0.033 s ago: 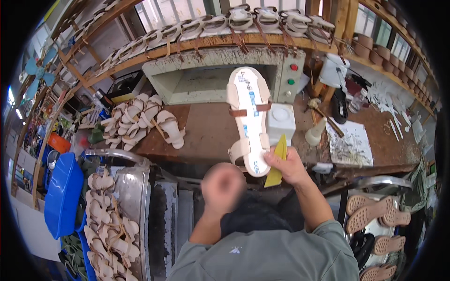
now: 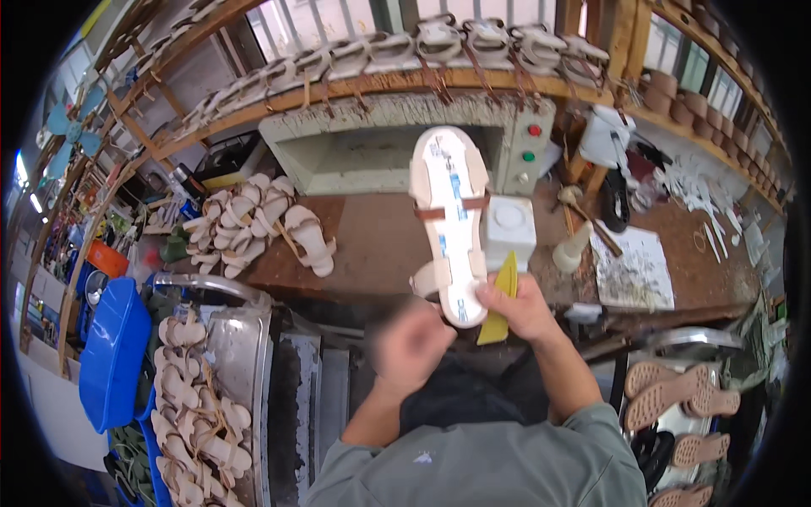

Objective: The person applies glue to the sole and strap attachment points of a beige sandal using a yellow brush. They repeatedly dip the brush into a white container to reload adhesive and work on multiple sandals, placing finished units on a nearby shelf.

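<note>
A beige sandal upper (image 2: 454, 232) with a white underside and a brown cross strap points away from me above the bench edge. My right hand (image 2: 528, 311) grips its near, rounded end, thumb pressed on the white surface. A flat yellow-green piece with a pointed tip (image 2: 504, 296) sits in the same hand, standing beside the sandal. My left hand (image 2: 410, 346) is just left of and below that rounded end, close to it. It is blurred, so its grip cannot be made out.
Behind the sandal stand a white container (image 2: 510, 224) and an open box-shaped machine (image 2: 291, 165). Sandal uppers are piled on the bench (image 2: 245, 220) and a left rack (image 2: 198, 406). Brown soles (image 2: 667, 393) lie to the right. A cone-tipped bottle (image 2: 573, 249) and a hammer (image 2: 591, 220) are at right.
My left hand has shifted slightly right and turned, its fingers now closer to the sandal's near end. My right hand keeps its hold on the sandal and the yellow-green piece.
</note>
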Demonstrator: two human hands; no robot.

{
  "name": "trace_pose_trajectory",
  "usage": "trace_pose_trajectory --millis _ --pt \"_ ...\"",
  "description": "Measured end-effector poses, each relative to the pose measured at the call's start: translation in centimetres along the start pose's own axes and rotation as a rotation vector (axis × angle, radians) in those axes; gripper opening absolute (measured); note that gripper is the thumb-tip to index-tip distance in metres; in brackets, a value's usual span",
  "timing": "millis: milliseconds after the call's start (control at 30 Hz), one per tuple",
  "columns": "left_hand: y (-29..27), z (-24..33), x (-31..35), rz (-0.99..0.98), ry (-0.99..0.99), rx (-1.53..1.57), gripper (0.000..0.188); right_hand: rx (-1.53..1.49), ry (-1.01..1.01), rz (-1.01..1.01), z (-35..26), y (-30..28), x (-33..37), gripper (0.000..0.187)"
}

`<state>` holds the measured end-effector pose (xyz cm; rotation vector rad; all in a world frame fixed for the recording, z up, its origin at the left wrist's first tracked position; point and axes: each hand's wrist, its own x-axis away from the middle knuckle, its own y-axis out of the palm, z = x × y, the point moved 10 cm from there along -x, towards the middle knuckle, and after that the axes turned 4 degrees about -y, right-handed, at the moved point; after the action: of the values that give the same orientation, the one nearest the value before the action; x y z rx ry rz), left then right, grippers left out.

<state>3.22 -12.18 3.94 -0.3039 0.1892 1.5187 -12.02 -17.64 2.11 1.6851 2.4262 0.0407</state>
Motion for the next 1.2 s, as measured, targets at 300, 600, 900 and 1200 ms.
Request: trace_pose_trajectory --millis 300,600,900,1200 --pt "-1.6 -0.3 -10.7 0.05 -0.189 0.539 0.016 0.146 0.039 -0.227 -6.4 0.3 -9.0 0.022" --pt "-8.8 9.5 -36.7 0.095 -0.194 0.61 0.013 0.243 0.07 0.148 -14.8 -8.4 -9.7 0.019" --pt "-5.9 -1.0 -51.2 0.088 -0.472 0.557 0.012 0.27 0.099 0.44 -17.3 -14.5 -5.4 0.025" --pt "-8.7 1.1 -50.5 0.228 -0.311 0.509 0.02 0.297 0.102 0.515 -16.6 -14.5 -6.5 0.03"
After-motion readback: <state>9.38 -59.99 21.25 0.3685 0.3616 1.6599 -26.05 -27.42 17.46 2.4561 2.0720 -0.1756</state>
